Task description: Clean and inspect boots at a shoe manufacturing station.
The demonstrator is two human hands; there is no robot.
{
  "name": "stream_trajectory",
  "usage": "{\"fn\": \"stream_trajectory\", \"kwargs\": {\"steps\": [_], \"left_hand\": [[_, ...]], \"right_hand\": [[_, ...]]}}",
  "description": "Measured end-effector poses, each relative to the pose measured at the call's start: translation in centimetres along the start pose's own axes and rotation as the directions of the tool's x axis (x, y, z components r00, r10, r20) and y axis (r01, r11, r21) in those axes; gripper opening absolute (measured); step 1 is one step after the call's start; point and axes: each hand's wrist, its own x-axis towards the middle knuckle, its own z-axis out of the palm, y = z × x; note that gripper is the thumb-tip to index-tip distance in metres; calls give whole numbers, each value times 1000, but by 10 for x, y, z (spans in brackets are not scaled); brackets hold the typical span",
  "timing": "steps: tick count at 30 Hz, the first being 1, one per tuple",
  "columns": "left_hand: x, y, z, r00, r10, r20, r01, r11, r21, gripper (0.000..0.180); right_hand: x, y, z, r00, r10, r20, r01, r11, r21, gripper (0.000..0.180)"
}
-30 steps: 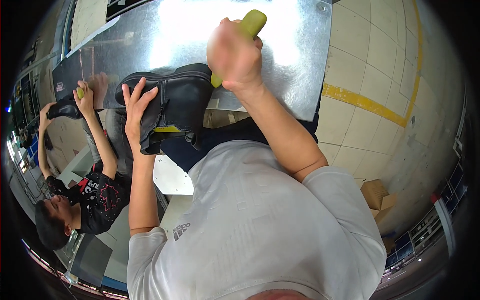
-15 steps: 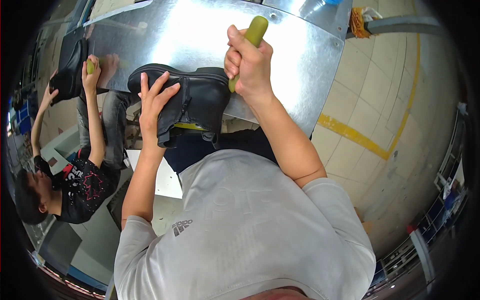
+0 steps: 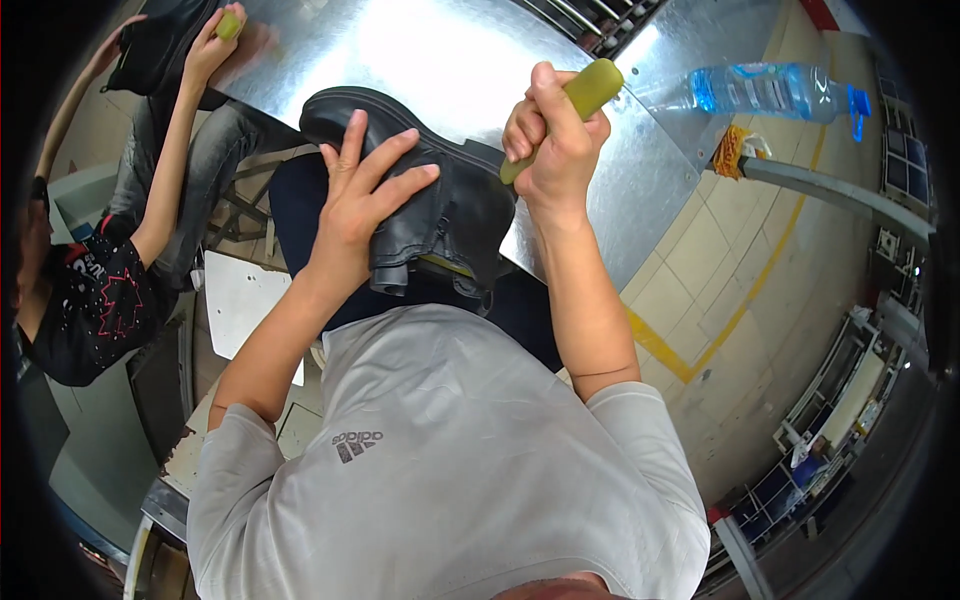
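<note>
At the far left, a co-worker in a black patterned shirt [image 3: 105,290] has one hand [image 3: 104,58] at a black boot [image 3: 155,50], while the other hand [image 3: 205,55] grasps a yellow-green piece [image 3: 229,25]. Near this person's legs is a white board [image 3: 240,295], set lower than the metal bench [image 3: 640,170].

The wearer's left hand [image 3: 350,215] lies on another black boot [image 3: 458,190], fingers spread across its upper and not clenched. That boot is on its side over the bench's near edge: toe to the left, heel to the right, sole facing away, opening toward the wearer's grey shirt [image 3: 460,460]. A zip [image 3: 441,232] runs along its upper side.

To the right, the right hand [image 3: 560,150] is clenched around a yellow-green bar [image 3: 597,85], its lower end right by the boot's heel; whether they touch is unclear.

Farther right are a yellow floor line [image 3: 655,345], an orange wrapping [image 3: 729,150] around a grey rail [image 3: 830,185], and a clear bottle [image 3: 760,90] with a blue cap.
</note>
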Motion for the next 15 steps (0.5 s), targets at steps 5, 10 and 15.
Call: {"fn": "stream_trajectory", "kwargs": {"steps": [5, 10, 15], "left_hand": [[-15, -5, 12, 994, 67, -91, -70, 997, -26, 39], [-24, -9, 25, 978, 113, -177, -124, 991, -55, 33], [-23, -11, 30, 975, 121, -188, -146, 981, -126, 37]], "right_hand": [[2, 6, 25, 989, 102, 111, -87, 987, -133, 23], [10, 21, 54, 970, 163, 181, -126, 971, -202, 23], [24, 35, 89, 947, 188, 259, -115, 955, -272, 25]]}}
